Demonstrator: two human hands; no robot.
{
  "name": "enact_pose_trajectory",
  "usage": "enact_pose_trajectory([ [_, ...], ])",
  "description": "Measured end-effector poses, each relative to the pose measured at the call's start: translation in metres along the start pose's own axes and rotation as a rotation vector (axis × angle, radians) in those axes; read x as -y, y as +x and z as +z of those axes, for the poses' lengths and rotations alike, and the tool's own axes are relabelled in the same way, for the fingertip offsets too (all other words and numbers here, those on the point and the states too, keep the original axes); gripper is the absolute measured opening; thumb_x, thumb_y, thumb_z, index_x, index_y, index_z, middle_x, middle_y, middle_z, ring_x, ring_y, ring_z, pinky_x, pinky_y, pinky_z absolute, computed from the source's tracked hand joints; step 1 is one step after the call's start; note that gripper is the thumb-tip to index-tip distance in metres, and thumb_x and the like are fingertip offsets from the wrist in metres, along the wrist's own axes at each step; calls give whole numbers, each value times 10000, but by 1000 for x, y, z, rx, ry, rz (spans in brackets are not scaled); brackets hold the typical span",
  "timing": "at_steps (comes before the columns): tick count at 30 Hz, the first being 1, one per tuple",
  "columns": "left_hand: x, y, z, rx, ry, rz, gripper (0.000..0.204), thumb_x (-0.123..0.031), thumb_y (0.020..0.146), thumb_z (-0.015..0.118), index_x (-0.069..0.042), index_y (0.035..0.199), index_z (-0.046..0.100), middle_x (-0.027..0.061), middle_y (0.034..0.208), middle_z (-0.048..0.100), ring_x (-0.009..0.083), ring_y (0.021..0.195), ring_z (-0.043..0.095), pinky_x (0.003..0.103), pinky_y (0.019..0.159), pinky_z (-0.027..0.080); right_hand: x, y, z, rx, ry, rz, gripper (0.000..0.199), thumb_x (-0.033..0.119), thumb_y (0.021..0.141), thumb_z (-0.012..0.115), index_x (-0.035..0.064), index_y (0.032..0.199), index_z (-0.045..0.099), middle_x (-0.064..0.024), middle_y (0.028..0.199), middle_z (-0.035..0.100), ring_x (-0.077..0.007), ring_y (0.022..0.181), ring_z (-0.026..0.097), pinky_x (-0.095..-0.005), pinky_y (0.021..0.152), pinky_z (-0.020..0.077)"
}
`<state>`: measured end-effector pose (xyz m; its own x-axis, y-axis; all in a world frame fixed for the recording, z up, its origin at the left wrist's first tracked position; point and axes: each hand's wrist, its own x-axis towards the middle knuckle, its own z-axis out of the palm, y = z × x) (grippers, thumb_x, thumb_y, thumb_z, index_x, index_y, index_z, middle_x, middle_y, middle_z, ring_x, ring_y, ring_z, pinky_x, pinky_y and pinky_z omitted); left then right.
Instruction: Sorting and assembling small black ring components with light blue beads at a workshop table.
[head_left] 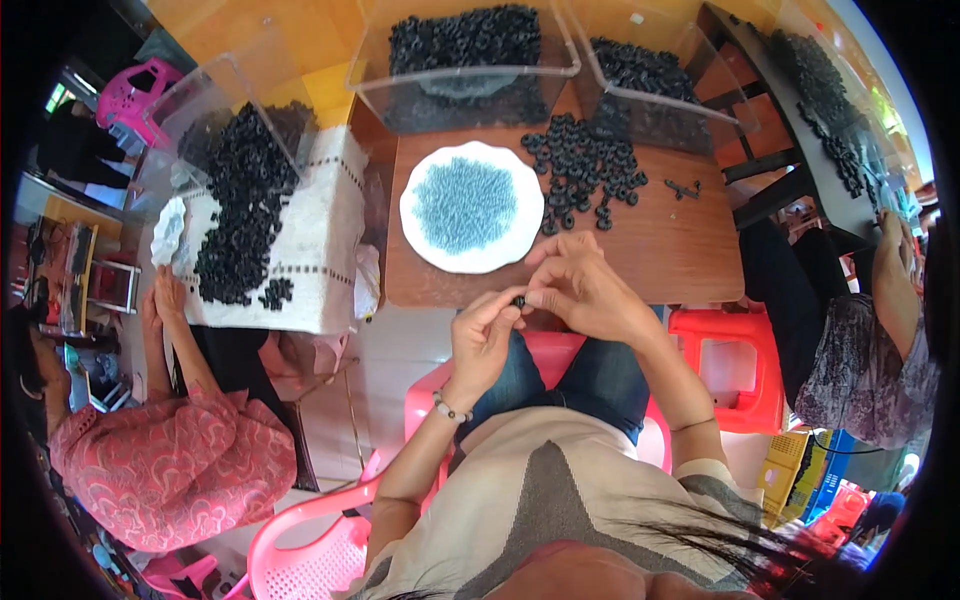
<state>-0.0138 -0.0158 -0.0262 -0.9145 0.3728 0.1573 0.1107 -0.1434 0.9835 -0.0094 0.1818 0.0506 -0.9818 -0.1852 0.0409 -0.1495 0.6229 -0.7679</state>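
In the head view, the person's two hands meet just past the near edge of one brown table point(680, 255), above the lap. One black ring point(518, 301) is between them, near the plate but off it. The left hand point(483, 330) is clamped on this ring with thumb and fingertips. The right hand point(580, 290) has its thumb and forefinger together at the ring's right side — whether they grip the ring itself or something smaller cannot be told. The ring is small, round and partly covered, so neither the way its hole faces nor its long axis can be made out.

One white plate point(530, 205) with a wavy rim lies flat on the table, carrying small blue-grey pieces point(465, 205) too many to count. Right of it spread several dozen loose rings point(590, 165), facing various ways; a few thin dark bits point(683, 188) lie farther right. Two clear boxes point(465, 73) of black parts stand behind the plate and loose rings. Two other people sit nearby — one in a pink patterned top point(170, 460) at left, one in a grey patterned top point(865, 370) at right.
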Motion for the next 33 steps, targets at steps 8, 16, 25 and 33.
enact_pose_trajectory([
  [8,4,-3,2,108,146,17,305,-177,1047,637,23,1269,698,81,976,723,115,779,617,246,722,509,7,-7,-20,127,-126,-22,54,132,855,754,83,877,747,-66,1173,619,-285,1176,462,-434,1026,327],
  [16,6,-2,7,162,33,-8,268,-126,1061,596,46,1250,679,73,944,702,114,748,623,247,671,508,-1,-13,-24,165,-48,30,81,146,890,731,67,908,736,-62,1178,653,-276,1161,475,-435,1025,328],
  [25,5,-1,15,87,-132,-127,266,-142,1064,608,19,1256,697,56,974,700,90,775,596,238,728,507,-3,-14,-20,41,-6,-42,143,191,933,712,53,970,719,-82,1153,649,-285,1147,505,-422,1030,350],
  [33,-6,2,25,-82,-52,32,272,-141,1055,625,9,1271,695,54,1022,683,94,810,609,226,751,502,-3,-22,-4,-148,82,-63,137,186,954,716,50,954,697,-82,1093,679,-285,1089,519,-409,993,398],
])
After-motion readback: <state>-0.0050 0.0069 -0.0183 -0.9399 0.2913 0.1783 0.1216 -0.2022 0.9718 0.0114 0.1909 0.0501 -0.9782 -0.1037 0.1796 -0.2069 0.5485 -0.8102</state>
